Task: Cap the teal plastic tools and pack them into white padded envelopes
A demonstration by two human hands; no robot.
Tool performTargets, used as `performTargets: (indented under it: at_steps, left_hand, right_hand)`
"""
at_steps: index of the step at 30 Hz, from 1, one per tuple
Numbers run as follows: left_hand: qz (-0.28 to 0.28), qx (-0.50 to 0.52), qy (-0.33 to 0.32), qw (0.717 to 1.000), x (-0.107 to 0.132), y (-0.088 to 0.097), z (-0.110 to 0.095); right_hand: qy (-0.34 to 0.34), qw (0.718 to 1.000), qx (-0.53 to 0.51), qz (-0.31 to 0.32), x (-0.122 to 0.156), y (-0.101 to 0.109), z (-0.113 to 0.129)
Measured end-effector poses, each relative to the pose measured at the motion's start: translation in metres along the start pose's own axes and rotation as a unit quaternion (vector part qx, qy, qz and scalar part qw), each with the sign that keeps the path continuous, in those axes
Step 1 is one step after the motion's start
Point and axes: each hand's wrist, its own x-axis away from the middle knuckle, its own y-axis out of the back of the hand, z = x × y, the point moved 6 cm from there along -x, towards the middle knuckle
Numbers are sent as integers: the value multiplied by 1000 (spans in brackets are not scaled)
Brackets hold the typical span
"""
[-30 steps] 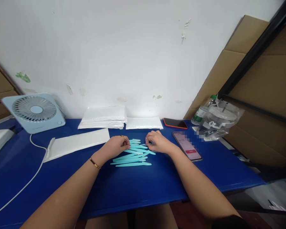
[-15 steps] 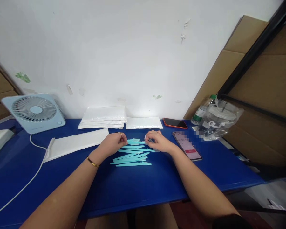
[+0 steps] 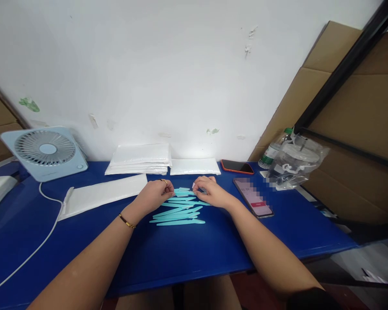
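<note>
The left hand (image 3: 157,192) and right hand (image 3: 211,192) curl at teal sticks (image 3: 177,214) between them and on their near side, but whether either clamps one I cannot tell.

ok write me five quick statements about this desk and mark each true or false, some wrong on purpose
1. The left hand and right hand are at the far part of the turquoise sticks. True.
2. The tabletop is red. False: the tabletop is blue.
3. The orange-edged phone lies nearer the wall than the lit phone. True.
4. The bracelet is on the right arm. False: the bracelet is on the left.
5. The bottle has a red cap. False: the bottle has a green one.
</note>
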Motion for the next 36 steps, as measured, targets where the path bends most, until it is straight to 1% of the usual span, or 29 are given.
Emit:
performTargets:
  at_steps: [3,5,7,9,11,14,16,19,23,25,27,28,31,34,36]
  left_hand:
    - [-14,-31,-1,999,-1,0,-3]
    - [-20,-55,6,998,-2,0,-2]
    - [-44,-81,12,996,-2,4,-1]
    - [-64,-106,6,992,-1,7,-1]
    - [-41,-119,-13,992,-1,5,-2]
    - [19,-115,-38,992,-1,-3,-1]
    - [36,-104,-36,993,-2,-6,1]
    - [45,-106,-32,993,-3,-9,0]
    - [27,-161,-46,986,-3,-9,-6]
    - [21,-169,-54,984,-2,-9,-9]
    - [19,-164,-65,984,-1,-9,-11]
    - [18,-162,-68,984,0,-8,-11]
    - [10,-163,-72,984,1,-1,-8]
    - [-8,-151,-61,987,2,11,0]
    - [-16,-139,-44,989,2,18,7]
  right_hand:
    - [1,1000,12,6,-3,-5,3]
    - [-7,1000,19,2,-5,-7,0]
    - [-32,999,30,-25,-6,-3,-8]
    - [-75,994,47,-60,-3,5,-23]
    - [-124,987,65,-79,2,12,-39]
    - [-161,981,84,-61,8,13,-54]
    - [-161,981,99,-44,8,9,-57]
    - [-145,979,141,-32,3,3,-52]
    - [-124,969,210,-35,-5,-3,-45]
    - [-122,968,215,-42,-5,-3,-44]
    - [-126,973,185,-53,-4,0,-45]
    - [-131,977,153,-63,-2,3,-46]
    - [-150,984,6,-96,7,16,-52]
    - [-156,975,-140,-75,15,24,-55]
    - [-152,968,-189,-57,18,27,-54]
